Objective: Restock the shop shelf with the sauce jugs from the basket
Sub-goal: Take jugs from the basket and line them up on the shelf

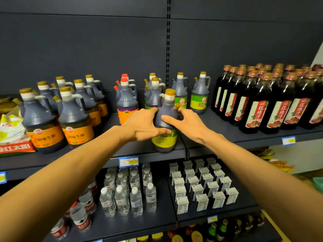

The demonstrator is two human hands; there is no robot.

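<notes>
A dark sauce jug (166,117) with a gold cap and a green-yellow label stands near the front edge of the dark shop shelf (148,155), in the middle of the view. My left hand (143,124) wraps its left side and my right hand (185,121) grips its right side by the spout. Behind it stand more green-label jugs (200,95). The basket is out of view.
Orange-label jugs (75,119) fill the shelf's left part, with an orange-purple jug (126,102) beside my left hand. Tall dark bottles with red labels (258,105) crowd the right. Water bottles (122,194) and small white cartons (201,186) sit on the shelf below.
</notes>
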